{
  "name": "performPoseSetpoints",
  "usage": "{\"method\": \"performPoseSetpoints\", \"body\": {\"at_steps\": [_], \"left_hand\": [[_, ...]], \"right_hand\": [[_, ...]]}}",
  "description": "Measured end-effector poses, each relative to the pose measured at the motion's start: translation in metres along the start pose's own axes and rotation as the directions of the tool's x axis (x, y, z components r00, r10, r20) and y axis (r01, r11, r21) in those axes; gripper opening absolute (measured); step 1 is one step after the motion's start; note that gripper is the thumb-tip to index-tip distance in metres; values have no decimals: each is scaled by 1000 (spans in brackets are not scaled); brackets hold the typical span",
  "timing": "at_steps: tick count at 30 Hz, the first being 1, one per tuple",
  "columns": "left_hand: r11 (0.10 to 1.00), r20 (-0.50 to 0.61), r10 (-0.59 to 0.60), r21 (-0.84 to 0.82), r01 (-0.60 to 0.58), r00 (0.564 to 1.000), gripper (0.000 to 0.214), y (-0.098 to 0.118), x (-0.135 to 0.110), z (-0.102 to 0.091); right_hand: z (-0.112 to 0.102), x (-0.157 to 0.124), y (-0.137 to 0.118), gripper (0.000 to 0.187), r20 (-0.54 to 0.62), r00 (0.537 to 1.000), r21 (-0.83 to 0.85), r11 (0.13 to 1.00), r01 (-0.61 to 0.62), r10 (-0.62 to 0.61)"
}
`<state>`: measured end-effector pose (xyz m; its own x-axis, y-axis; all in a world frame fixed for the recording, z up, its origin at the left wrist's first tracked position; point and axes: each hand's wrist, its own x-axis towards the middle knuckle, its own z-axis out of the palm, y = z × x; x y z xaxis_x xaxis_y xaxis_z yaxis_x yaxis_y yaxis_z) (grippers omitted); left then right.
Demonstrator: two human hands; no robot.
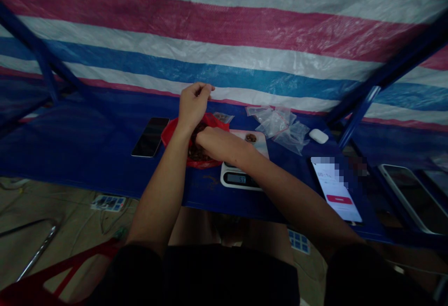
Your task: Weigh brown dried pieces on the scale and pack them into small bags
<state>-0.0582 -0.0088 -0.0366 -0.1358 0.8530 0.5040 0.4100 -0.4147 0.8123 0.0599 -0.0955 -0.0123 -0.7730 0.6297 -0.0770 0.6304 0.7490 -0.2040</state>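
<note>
Dark lumps [197, 153] in red bag [171, 136]

From where I'm watching, the only reading I can make out is on the digital kitchen scale [238, 179] at lower centre: its small backlit display [237, 179] shows digits that look like 53, though they're faint and I can't confirm any unit. To the lower right, the smartphone [336, 191] has lines of tiny text, too small for me to read, and a pink button [339, 199] whose label I can't resolve. A pixelated patch [327, 168] covers the phone's top edge. The card [108, 202] on the floor at lower left and the second card [299, 241] at bottom centre carry printing I can't read.
</note>
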Motion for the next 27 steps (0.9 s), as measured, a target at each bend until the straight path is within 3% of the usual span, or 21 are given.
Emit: {"method": "performPoseSetpoints", "body": {"at_steps": [3,9,14,19,23,27], "left_hand": [[1000,0,4,-13,-4,1000,25,-2,1,0],[998,-5,-36,-57,36,999,24,-5,2,1],[999,9,-40,-34,40,999,23,-5,2,2],[996,6,-64,-69,64,998,24,-4,2,3],[993,12,-39,-110,40,999,23,-7,3,3],[992,6,-17,-122,18,1000,23,-8,2,2]], "right_hand": [[-10,-2,5,32,24,999,65,998,28,-30],[-25,-4,19,34,-46,988,184,971,153,-147],[-21,-3,24,41,9,989,193,971,140,-145],[-15,0,32,38,-48,985,218,960,174,-167],[-24,-5,39,32,-54,990,262,955,142,-132],[-53,-28,49,27,-125,992,287,956,55,-19]]}}
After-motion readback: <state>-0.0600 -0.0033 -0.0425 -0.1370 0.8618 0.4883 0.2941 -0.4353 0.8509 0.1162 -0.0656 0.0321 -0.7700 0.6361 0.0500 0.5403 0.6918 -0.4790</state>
